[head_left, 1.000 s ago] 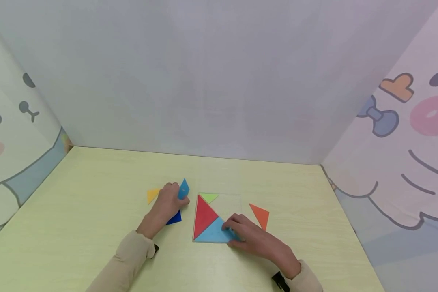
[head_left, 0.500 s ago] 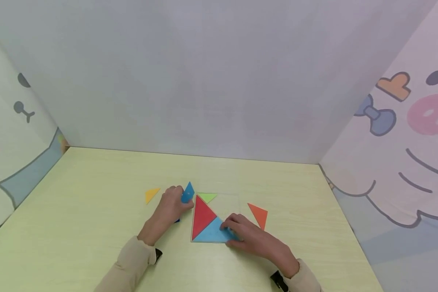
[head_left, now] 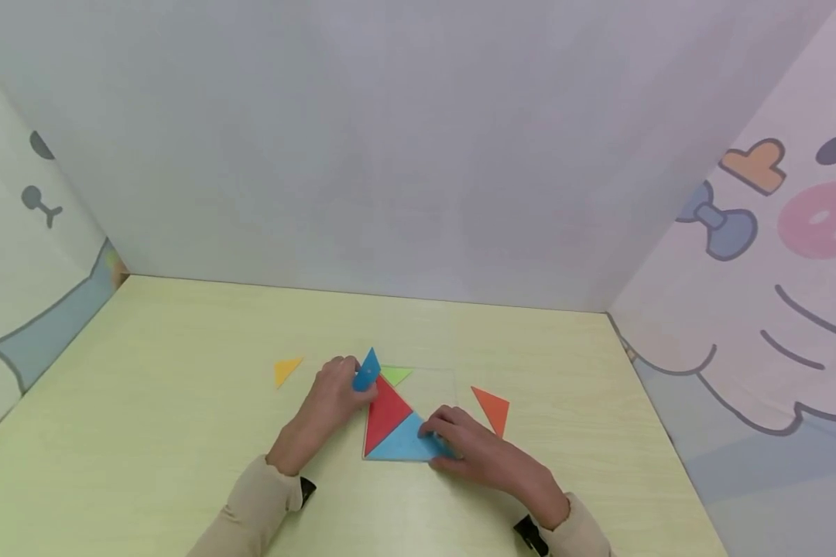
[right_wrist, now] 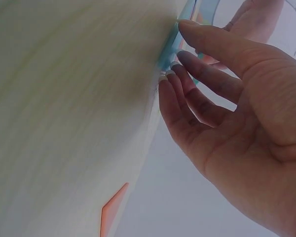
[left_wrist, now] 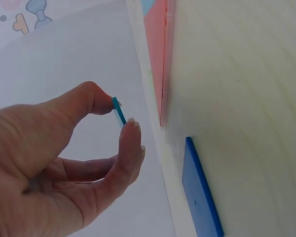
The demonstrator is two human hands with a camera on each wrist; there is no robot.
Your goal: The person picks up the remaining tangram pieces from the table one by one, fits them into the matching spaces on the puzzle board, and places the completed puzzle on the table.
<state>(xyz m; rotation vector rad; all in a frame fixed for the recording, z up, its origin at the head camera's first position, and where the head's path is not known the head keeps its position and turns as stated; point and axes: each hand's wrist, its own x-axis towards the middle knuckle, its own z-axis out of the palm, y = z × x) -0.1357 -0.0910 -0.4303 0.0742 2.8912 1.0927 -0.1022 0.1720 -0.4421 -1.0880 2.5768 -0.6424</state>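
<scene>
Blue plastic first. Head view: your left hand (head_left: 337, 391) pinches the small blue piece (head_left: 368, 371) between thumb and fingers, raised on edge, its long axis slanting up and a little to the right. It hangs at the far corner of the red triangle (head_left: 388, 418), just beside the green triangle (head_left: 395, 375). Key relation: the bare part of the clear tray (head_left: 430, 387) lies to the right of the piece, past the red triangle; your left hand is the nearer to the piece. Your right hand (head_left: 477, 449) bends over the right end of the light blue triangle (head_left: 400, 443); pinching or merely resting, cannot tell. Yellow triangle (head_left: 287, 371) left, orange triangle (head_left: 493, 410) right.

Against one second ago: your left hand has carried the piece rightward, from apart to the tray's left edge; your right hand keeps its place.

Left wrist view: the piece shows edge-on in your grasp; a dark blue piece (left_wrist: 200, 192) lies on the table (left_wrist: 246, 113).

Right wrist view: your thumb and bent fingertips meet the tray's edge.
</scene>
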